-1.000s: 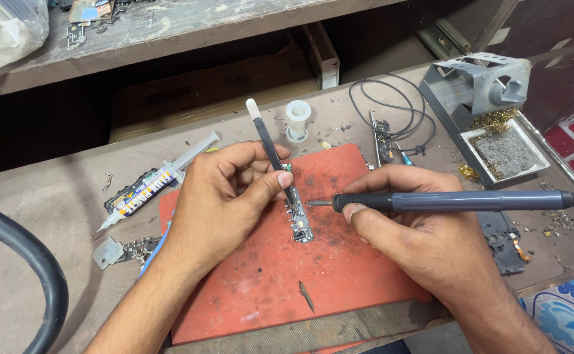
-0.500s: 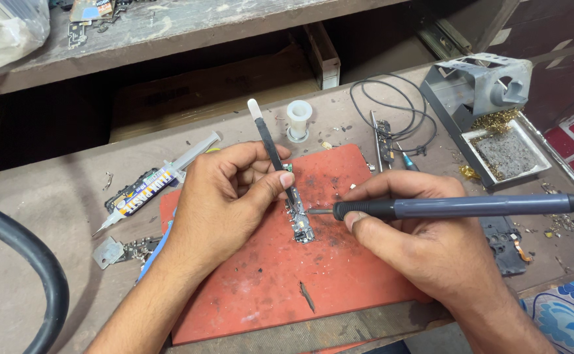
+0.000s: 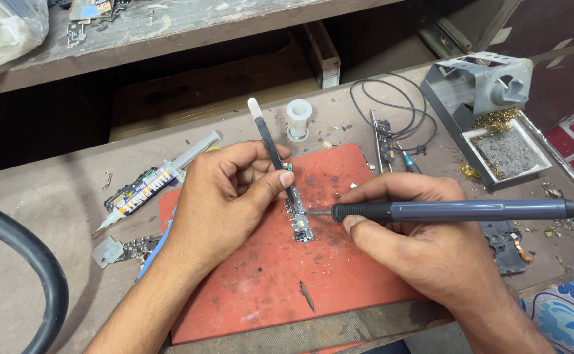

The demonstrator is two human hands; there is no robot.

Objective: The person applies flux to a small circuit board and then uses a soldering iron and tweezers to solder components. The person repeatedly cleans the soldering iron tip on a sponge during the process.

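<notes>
My left hand (image 3: 224,196) grips a thin black tool with a white tip (image 3: 268,141) and presses it down on a small narrow circuit board (image 3: 299,219). The board lies on a red work mat (image 3: 280,282). My right hand (image 3: 424,246) holds a grey soldering iron (image 3: 457,210) like a pen. Its metal tip touches the right edge of the board, just right of the black tool.
A syringe with a printed label (image 3: 146,187) lies left of the mat. A white spool (image 3: 299,118), a coiled black wire (image 3: 392,105) and a metal iron stand with brass wool (image 3: 490,111) sit at the back right. A thick black hose (image 3: 31,269) curves at the left.
The soldering iron tip has slid a little to the left and now meets the board. My left hand and its tool stay put.
</notes>
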